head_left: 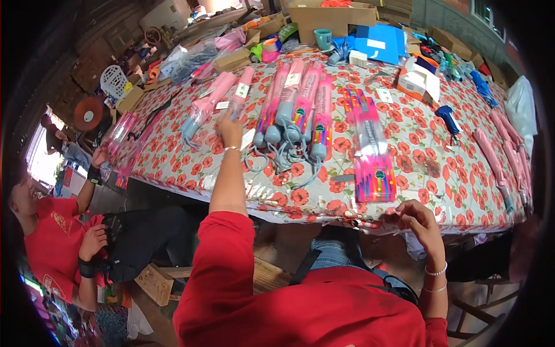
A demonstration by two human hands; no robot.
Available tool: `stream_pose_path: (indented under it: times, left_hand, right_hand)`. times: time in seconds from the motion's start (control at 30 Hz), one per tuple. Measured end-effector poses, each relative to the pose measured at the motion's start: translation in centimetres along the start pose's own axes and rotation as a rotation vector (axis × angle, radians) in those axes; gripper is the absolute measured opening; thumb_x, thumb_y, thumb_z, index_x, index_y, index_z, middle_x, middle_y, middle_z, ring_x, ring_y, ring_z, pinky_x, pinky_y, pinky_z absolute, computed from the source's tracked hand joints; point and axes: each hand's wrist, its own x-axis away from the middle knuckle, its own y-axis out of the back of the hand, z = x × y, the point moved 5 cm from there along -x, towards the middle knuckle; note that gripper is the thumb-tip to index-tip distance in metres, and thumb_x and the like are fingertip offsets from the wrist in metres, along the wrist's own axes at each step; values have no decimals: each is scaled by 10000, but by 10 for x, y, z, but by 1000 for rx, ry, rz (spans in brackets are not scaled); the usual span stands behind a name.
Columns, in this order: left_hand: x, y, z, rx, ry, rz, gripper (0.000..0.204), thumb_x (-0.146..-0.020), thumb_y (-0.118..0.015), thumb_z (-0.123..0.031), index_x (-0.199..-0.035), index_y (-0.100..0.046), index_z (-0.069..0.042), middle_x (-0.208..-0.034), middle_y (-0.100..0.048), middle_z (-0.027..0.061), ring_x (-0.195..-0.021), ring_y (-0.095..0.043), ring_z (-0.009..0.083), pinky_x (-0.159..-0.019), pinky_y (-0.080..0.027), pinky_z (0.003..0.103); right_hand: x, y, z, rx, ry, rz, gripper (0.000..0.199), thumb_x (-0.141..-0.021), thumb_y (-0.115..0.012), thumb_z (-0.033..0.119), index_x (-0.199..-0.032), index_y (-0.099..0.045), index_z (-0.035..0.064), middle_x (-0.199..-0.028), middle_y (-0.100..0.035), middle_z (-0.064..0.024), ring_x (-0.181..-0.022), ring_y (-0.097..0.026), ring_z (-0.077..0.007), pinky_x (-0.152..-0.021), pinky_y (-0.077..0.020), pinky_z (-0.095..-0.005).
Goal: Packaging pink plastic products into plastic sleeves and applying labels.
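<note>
My left hand point(230, 126) stretches across the table, its fingers closed at the lower end of a folded pink umbrella point(244, 82); the fingertips are partly hidden. Just left of it lies another folded pink umbrella point(211, 97) with a grey handle and cord. To its right, several pink umbrellas in printed clear sleeves point(293, 101) lie bunched, grey handles and looped cords toward me. My right hand point(417, 221) hovers by the near table edge, fingers loosely bent and apart, nothing visible in them. Beyond it lies a flat, bright pink printed sleeve point(373, 150).
A floral cloth point(425, 165) covers the table. More pink umbrellas point(511, 150) lie at the right edge. Cardboard boxes point(329, 17), a teal cup point(322, 38) and a white box point(417, 81) stand at the back. A co-worker point(55, 231) sits at the left, handling sleeves.
</note>
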Motion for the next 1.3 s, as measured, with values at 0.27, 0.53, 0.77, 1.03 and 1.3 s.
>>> stream_pose_path:
  times: [0.27,0.53,0.77,1.03,1.3]
  left_hand:
    - [75,71,-78,628,-156,-217,204,-796,-569,-38,-990,-602,16,-896,-639,111,-788,-589,232,-770,-471,315]
    - [194,-45,-260,437,-501,571,364,-829,-572,-278,-1022,-571,31,-949,-593,231,-850,-551,360,-762,-440,436]
    - [175,-103,-288,1,-362,460,465,-772,-593,-394,-996,-582,13,-987,-553,249,-940,-513,417,-796,-419,508]
    - [123,-198,-304,-169,-357,280,524,-784,-544,-502,-1050,-574,-51,-972,-571,206,-865,-538,381,-713,-445,528]
    - [111,-193,-330,209,-631,295,277,-842,-580,-236,-1006,-620,-16,-849,-640,167,-755,-592,325,-694,-480,393]
  right_hand:
    - [-1,48,1,905,445,-320,324,-823,-548,171,-1119,-501,47,-987,-533,-136,-846,-528,-311,-756,-417,-377]
    - [-114,-11,-33,991,312,-357,560,-861,-472,397,-1303,-384,65,-1155,-467,-227,-1000,-465,-389,-805,-337,-625]
    - [-170,-13,-58,1058,294,-444,532,-833,-472,342,-1252,-417,19,-1186,-465,-237,-1117,-407,-423,-858,-217,-752]
    - [-245,73,-45,784,377,-260,363,-810,-511,214,-1144,-522,73,-955,-525,-144,-884,-511,-327,-779,-422,-488]
    - [-138,439,-31,1371,221,-1116,541,-666,-635,187,-1183,-535,60,-1108,-549,-157,-994,-506,-338,-886,-404,-397]
